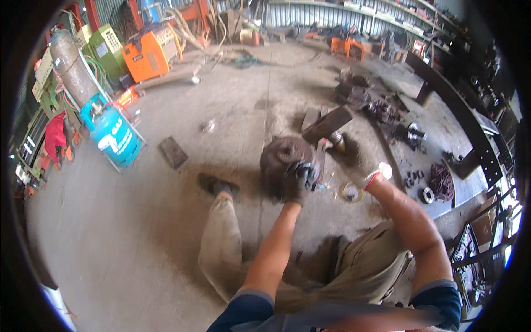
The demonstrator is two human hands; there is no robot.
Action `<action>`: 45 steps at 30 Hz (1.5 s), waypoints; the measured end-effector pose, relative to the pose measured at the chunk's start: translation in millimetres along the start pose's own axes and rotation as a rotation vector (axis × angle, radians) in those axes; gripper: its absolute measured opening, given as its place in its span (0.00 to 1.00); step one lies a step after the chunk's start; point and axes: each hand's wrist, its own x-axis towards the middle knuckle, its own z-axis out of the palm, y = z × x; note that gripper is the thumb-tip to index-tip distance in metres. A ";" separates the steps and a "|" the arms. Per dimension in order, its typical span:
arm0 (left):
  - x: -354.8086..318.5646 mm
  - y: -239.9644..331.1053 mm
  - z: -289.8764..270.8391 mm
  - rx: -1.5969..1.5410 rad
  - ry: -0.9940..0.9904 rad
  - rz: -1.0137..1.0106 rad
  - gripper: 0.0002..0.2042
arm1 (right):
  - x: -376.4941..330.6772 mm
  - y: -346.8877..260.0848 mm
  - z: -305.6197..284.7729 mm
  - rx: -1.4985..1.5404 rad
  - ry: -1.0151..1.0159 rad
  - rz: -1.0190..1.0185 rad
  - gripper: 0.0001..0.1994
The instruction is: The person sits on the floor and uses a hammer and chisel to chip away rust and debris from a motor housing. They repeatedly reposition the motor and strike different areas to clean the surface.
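Note:
A round, rusty-brown metal housing (283, 150) with a raised centre boss sits on the concrete floor before me. My left hand (298, 183), in a dark-stained glove, rests against its near right side, fingers curled at the rim. My right hand (358, 159), in a dirty glove with a red cuff edge, is to the right of the housing, closed about a small metallic cylindrical piece (337, 141) that is partly hidden. Just left of that piece is a small red-and-white object (324, 144), blurred. Behind both lies a dark rectangular metal block (329, 123).
A yellow ring (351, 192) lies near my right forearm. Greasy parts and a dark rag (441, 182) cover a metal sheet (437, 206) at right. A flat brown block (173, 152), blue gas bottle (116, 135), tall grey cylinder (72, 66) and orange machine (148, 55) stand left.

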 end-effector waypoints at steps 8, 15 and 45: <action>2.3 9.2 -4.8 0.037 0.064 -0.001 0.06 | 10.8 -7.4 -9.2 -0.307 -0.117 0.095 0.18; 11.3 16.3 -12.9 0.025 0.056 -0.022 0.08 | 15.6 -18.6 -5.0 -0.614 -0.288 0.221 0.17; 11.7 16.3 -14.2 -0.066 0.050 -0.014 0.07 | 9.1 5.0 -6.1 -0.551 -0.218 0.191 0.17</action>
